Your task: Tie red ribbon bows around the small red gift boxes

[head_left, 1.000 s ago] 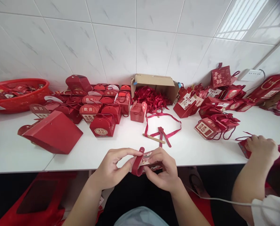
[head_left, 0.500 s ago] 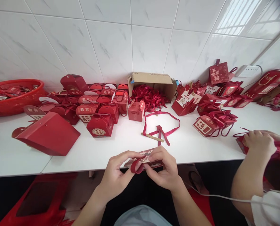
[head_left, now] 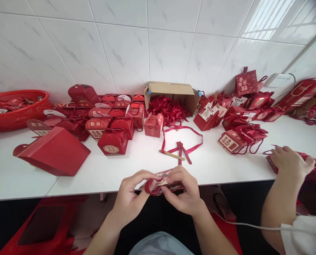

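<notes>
At the table's front edge a small red patterned gift box (head_left: 163,173) sits between my two hands, partly covered by the fingers. A dark red strap (head_left: 150,187) loops out from its top. My left hand (head_left: 132,191) is closed, pinching this strap with thumb and fingers at the box's left side. My right hand (head_left: 184,189) grips the box from the right, thumb and fingertips pressed on its top near the strap's end. Just beyond lie a red ribbon (head_left: 199,145) and flat red strips with a flower-shaped end (head_left: 179,144).
Several red gift boxes (head_left: 112,143) stand on the left and others (head_left: 229,141) on the right. A cardboard box (head_left: 171,87) of red ribbons is against the wall. A red basin (head_left: 19,115) sits far left. A co-worker's hand (head_left: 289,163) handles a box at right.
My left thumb and the strap loop have shifted slightly left. My right hand has barely moved. The co-worker's near hand has turned and opened over the box at right.
</notes>
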The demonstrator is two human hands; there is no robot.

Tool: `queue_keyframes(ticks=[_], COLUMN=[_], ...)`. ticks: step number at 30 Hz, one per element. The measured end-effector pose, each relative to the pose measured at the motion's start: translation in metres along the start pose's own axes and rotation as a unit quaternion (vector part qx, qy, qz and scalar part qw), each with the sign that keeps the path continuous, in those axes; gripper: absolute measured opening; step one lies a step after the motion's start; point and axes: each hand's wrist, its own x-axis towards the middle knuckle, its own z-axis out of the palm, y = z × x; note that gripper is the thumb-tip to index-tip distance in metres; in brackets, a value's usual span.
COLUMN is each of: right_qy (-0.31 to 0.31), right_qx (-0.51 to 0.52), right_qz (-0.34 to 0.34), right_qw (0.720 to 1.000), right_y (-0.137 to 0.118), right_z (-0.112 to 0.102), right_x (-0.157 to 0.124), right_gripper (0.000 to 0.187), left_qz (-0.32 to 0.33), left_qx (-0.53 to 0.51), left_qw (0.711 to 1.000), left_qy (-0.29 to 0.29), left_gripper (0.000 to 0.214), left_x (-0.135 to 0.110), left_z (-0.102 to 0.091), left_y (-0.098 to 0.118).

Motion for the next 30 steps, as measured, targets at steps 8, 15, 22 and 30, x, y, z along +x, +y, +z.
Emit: queue_keyframes(ticks=[8,15,22,30], right_qy=[-0.006,0.014,0.02,0.049], right_qx=[0.031,0.031,0.029,0.03], right_qz=[0.001,-0.03,-0.023,0.052], right_qw=[0.999,0.999,0.999,0.997], right_y=[-0.0006,-0.0009,-0.0047,-0.0049], right_z=[-0.0015,0.0016,0.0048,0.0082], right_x=[0.0003,0.0009,0.0031,-0.0016], right_gripper=[0.03,0.025,0.022,0.022], left_qz=[0.032,0.088,0.104,0.07], left_qx=[-0.078,-0.028,-0.038,-0.093], left_qw=[0.991,0.992,0.992,0.993], left_qy=[-0.101,-0.082,-0.055,-0.03], left_gripper=[0.022,0.024,0.028,0.025], left_x=[-0.0008,-0.003,-0.0047,-0.0084], left_z=[-0.0069,-0.0098,-0.005,-0.0008], left_y=[-0.0017,0.0004,0.0001,-0.0066])
